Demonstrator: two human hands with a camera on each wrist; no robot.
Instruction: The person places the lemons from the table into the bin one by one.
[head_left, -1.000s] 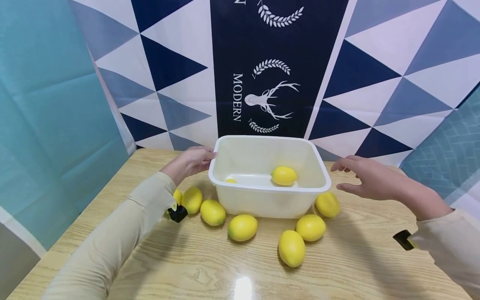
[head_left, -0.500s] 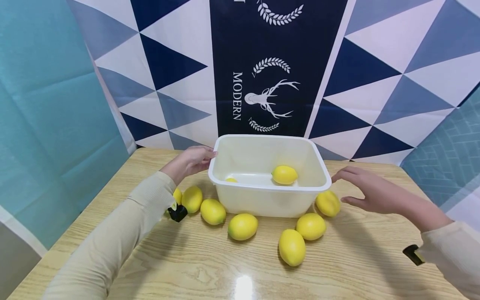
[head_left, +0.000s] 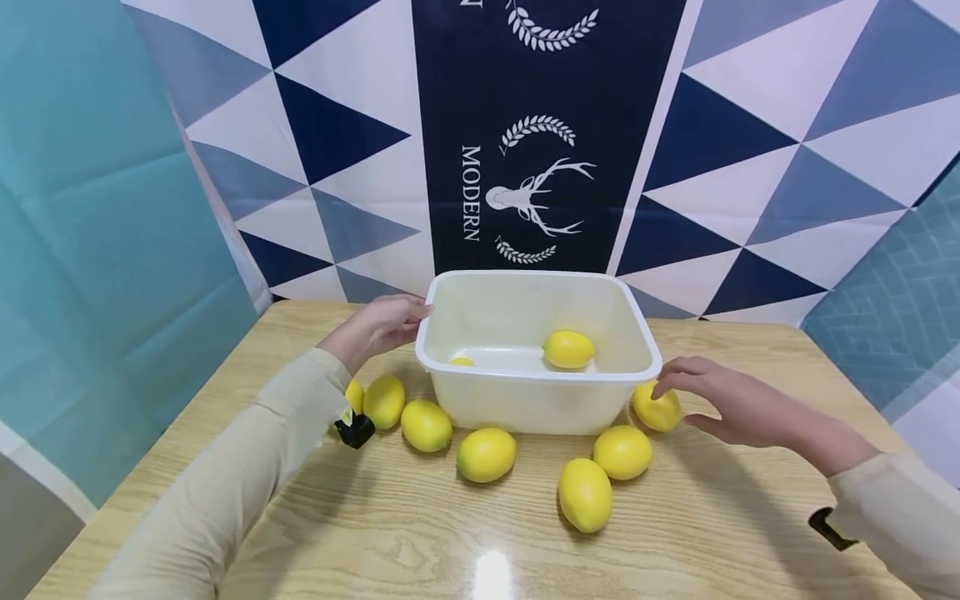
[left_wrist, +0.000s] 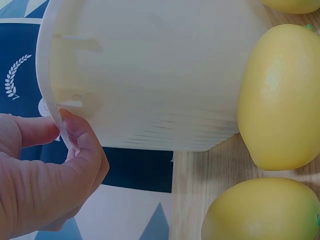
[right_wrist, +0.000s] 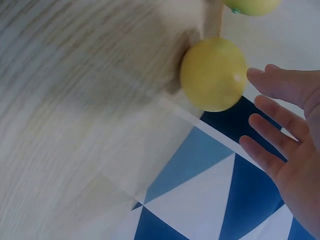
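My left hand (head_left: 382,325) pinches the left rim of a white plastic bin (head_left: 517,404), thumb and fingers on either side of it in the left wrist view. Inside the bin lie a whole lemon (head_left: 567,349) and a second one (head_left: 462,362), mostly hidden by the front wall. My right hand (head_left: 738,404) hovers by the bin's right end with fingers spread and loosely bent, holding nothing. Closest to it is a lemon (right_wrist: 214,74) at the bin's right corner; the fingertips partly overlap this lemon in the head view.
Along the bin's front, several more lemons lie on the wooden table (head_left: 405,533), among them one lemon (head_left: 486,455) at the middle and another lemon (head_left: 585,495) nearer the front. Behind the bin stands a patterned cloth backdrop (head_left: 345,167); a teal cloth (head_left: 90,250) hangs at left.
My right hand has moved down and slightly left, from beside the bin's rim to the lemon at its right corner. The left hand keeps its hold on the rim.
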